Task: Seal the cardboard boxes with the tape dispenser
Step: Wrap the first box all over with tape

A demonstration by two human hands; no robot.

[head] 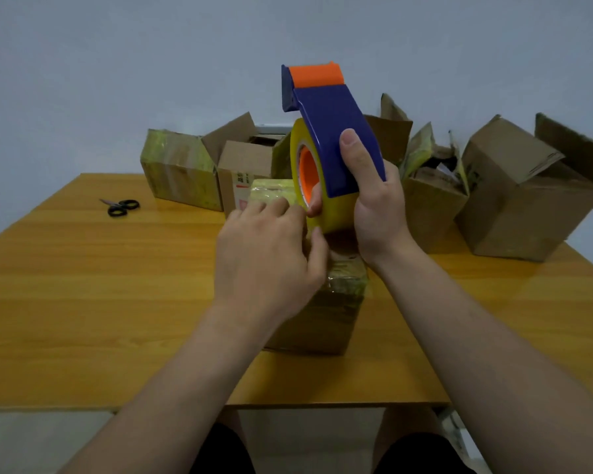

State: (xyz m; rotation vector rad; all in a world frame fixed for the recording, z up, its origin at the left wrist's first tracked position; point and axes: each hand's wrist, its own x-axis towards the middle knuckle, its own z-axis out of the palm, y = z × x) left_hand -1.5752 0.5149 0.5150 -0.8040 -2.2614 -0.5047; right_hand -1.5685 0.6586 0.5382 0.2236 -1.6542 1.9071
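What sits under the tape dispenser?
A cardboard box on the table, partly taped. The left hand, right hand and tape dispenser cover most of its top; that part is hidden.

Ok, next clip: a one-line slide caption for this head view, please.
Right hand grips a blue-and-orange tape dispenser over a cardboard box; left hand touches the yellow tape roll.

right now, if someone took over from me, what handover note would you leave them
Right hand grips the tape dispenser, lifted above the front box, cutter end up.
Left hand is at the lower edge of the tape roll, seemingly after the tape end; its hold is unclear.
Done: front box bears tape on top; the back left box looks taped.
Left: the open boxes behind, at least three with flaps up.
Scissors lie on the table, left.
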